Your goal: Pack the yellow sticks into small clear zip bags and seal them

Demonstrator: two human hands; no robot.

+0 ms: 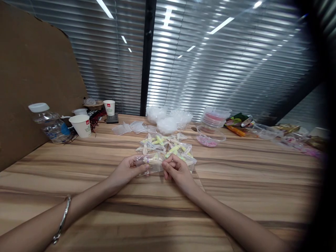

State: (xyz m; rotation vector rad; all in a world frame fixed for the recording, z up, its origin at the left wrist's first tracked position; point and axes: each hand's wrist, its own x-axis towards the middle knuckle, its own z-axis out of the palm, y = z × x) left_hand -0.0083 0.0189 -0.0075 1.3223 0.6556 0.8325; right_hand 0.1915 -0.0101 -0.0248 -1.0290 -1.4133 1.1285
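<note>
A small clear plastic bag (153,161) with pale and yellowish pieces inside is stretched between my two hands, low over the table. My left hand (131,167) grips its left end, thumb on the front. At the right end, my right hand (176,168) pinches the edge between thumb and fingertips. Just behind the hands lies a heap of similar filled bags (172,147) with yellow-green and whitish contents; the exact kind of the contents is too small to tell. Flat clear bags (135,127) lie farther back, left of the heap.
Round clear plastic containers (169,120) stand behind the heap. To the right, a clear tub (210,136) holds pink bits, near stacked tubs (215,114). Paper cups (81,126) and a large clear bottle (49,124) stand left by a cardboard panel (34,70). Packets (238,120) lie far right.
</note>
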